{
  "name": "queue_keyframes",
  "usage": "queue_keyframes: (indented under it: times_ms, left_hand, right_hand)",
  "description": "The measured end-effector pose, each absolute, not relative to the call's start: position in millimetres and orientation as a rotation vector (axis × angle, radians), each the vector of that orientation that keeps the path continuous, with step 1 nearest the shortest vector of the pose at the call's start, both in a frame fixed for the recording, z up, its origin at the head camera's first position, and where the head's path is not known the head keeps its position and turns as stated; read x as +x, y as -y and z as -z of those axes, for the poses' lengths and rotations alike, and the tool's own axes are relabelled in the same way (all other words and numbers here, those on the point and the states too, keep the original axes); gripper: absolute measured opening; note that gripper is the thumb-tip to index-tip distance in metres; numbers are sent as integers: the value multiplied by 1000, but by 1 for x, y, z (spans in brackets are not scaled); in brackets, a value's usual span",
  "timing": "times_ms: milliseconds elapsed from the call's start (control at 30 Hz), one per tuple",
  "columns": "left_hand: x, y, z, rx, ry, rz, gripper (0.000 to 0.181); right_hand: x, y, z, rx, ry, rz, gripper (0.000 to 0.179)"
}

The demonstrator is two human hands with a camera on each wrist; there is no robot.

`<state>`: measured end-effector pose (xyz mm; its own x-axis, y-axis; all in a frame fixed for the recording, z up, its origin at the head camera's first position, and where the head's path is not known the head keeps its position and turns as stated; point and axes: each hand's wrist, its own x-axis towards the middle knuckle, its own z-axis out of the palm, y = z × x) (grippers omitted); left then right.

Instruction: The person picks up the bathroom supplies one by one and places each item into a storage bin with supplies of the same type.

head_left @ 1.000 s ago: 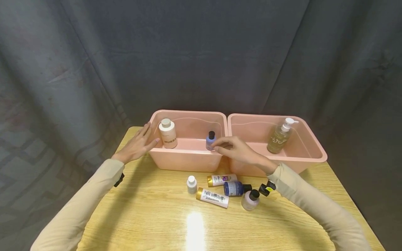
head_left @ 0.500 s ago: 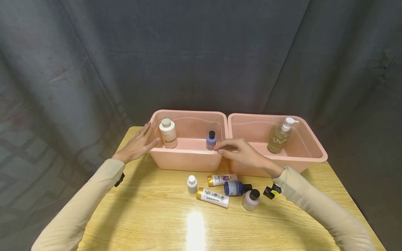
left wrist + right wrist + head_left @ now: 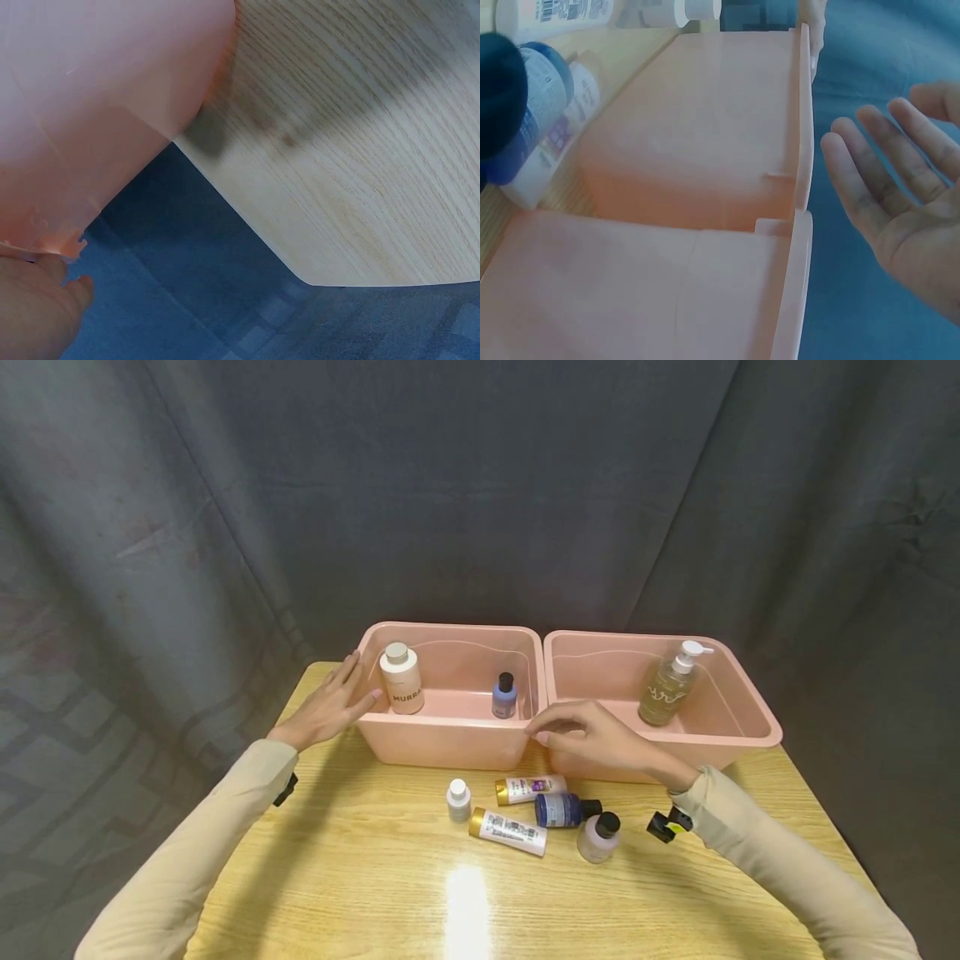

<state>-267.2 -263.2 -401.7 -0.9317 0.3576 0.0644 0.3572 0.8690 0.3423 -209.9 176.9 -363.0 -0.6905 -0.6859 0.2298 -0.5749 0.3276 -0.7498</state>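
Note:
My left hand [image 3: 322, 706] rests with extended fingers on the left rim of the left pink bin [image 3: 442, 745]. Inside that bin, a large white bottle [image 3: 402, 683] stands at the left and a small blue bottle [image 3: 504, 700] with a black cap at the right. My right hand [image 3: 592, 735] hovers by the front corners where the two bins meet, its fingers loosely bent around nothing; the right wrist view shows the palm [image 3: 922, 232] bare. The right pink bin [image 3: 720, 750] holds a pump bottle [image 3: 662, 697] of yellowish liquid.
On the wooden table [image 3: 360, 860], in front of the bins, are a small white bottle [image 3: 458, 806], two gold-capped tubes, one nearer [image 3: 513, 833] and one farther [image 3: 536, 788], a dark blue bottle [image 3: 557, 811] on its side and a pale black-capped bottle [image 3: 596, 845]. A grey curtain [image 3: 480, 493] hangs behind.
My right hand has drawn away from the small blue bottle, moving right and slightly toward me. The bottle stays upright in the left bin. My left hand has kept its place.

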Motion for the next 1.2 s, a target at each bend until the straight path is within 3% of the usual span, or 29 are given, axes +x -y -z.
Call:
queue_keyframes:
  times_ms: [1200]
  left_hand:
    - [-268,263,401,571,-3026,-565,87]
  right_hand:
    - [-206,-209,381,-1278,-2114,1255,25]
